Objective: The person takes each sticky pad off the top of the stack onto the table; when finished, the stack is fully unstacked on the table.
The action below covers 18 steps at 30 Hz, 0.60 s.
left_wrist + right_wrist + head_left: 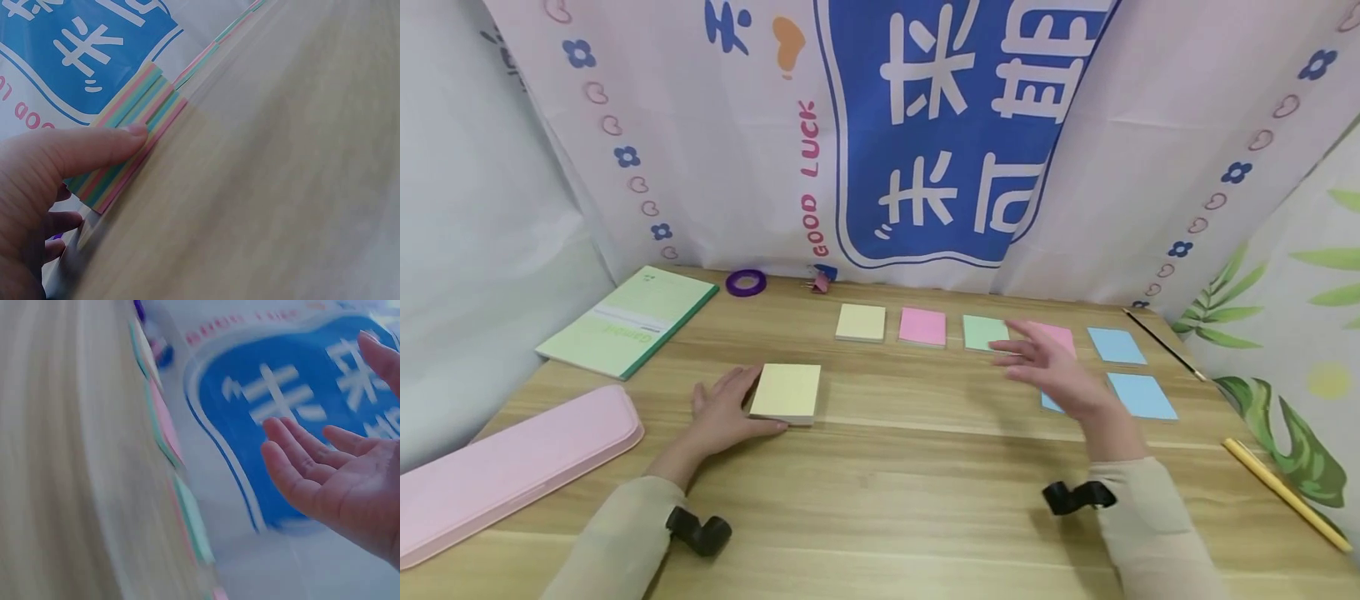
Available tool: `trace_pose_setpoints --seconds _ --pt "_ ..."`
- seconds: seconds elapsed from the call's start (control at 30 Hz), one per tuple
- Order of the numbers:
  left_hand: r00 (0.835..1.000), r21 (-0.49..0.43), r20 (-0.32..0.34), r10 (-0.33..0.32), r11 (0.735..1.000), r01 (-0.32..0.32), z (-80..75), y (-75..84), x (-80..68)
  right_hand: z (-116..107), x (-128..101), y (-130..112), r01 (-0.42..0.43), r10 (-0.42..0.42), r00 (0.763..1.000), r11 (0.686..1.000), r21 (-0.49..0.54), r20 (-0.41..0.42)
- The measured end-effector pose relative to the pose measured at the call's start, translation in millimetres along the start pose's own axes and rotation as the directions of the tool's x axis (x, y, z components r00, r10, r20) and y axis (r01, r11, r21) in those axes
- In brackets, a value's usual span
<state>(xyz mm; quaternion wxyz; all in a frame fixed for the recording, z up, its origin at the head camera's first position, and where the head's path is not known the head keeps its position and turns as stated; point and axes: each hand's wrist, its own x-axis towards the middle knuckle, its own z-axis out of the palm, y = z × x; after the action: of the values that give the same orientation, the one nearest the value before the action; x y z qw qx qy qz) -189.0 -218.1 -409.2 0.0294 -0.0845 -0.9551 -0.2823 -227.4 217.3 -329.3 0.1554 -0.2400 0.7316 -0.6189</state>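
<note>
My left hand (726, 413) grips a thick stack of sticky notes (787, 390) with a yellow top, thumb along the near side and fingers at its left and far side. In the left wrist view, the stack (134, 134) shows pink, yellow and blue-green layers at its edge, with the thumb across them. My right hand (1052, 367) is raised over the right part of the table, fingers loosely extended and nothing in them. Beneath and behind it are a green sticky-note pad (985, 332), a pink pad (1054, 337) and a partly covered blue one (1051, 402).
Along the back stand a yellow pad (861, 322) and a pink pad (922, 326). Blue notes (1142, 396) lie at right, near a thin brush (1165, 344) and a yellow pen (1288, 493). At left are a notebook (628, 321), purple tape (746, 283) and pink case (520, 471).
</note>
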Motion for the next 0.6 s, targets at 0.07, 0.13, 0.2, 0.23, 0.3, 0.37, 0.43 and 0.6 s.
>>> trace_pose_setpoints --seconds 0.07,0.13,0.2,0.23,0.3,0.37,0.43,0.6 --pt "1.000 0.000 -0.002 0.008 1.000 -0.008 0.8 0.3 0.3 24.6 16.0 1.4 -0.003 0.001 0.999 0.998 0.057 0.040" --pt "1.000 0.001 -0.004 0.014 1.000 -0.014 1.1 0.1 0.5 50.1 32.1 4.4 -0.016 0.007 0.997 0.994 0.110 0.080" --pt "1.000 -0.001 -0.012 0.012 1.000 -0.012 0.9 -0.5 0.6 75.5 48.5 8.7 -0.029 0.010 0.993 0.987 0.157 0.118" --pt "1.000 -0.004 -0.015 0.013 1.000 -0.013 0.3 -0.5 0.4 87.6 56.4 11.2 -0.041 0.016 0.990 0.983 0.181 0.139" --pt "1.000 -0.002 -0.016 0.013 1.000 -0.014 -0.1 -0.9 0.4 110.5 70.1 16.9 -0.084 0.050 0.984 0.977 0.198 0.171" --pt "1.000 0.000 -0.013 0.012 1.000 -0.012 -0.2 -0.7 0.4 130.1 81.5 22.6 -0.127 0.089 0.977 0.973 0.194 0.195" --pt "1.000 0.004 -0.008 0.010 1.000 -0.010 0.4 -0.5 0.8 145.7 90.4 27.1 -0.165 0.132 0.971 0.974 0.156 0.199" --pt "1.000 0.000 -0.003 0.006 1.000 -0.006 1.4 0.0 1.4 171.7 107.2 30.4 -0.166 0.162 0.975 0.986 0.010 0.154"
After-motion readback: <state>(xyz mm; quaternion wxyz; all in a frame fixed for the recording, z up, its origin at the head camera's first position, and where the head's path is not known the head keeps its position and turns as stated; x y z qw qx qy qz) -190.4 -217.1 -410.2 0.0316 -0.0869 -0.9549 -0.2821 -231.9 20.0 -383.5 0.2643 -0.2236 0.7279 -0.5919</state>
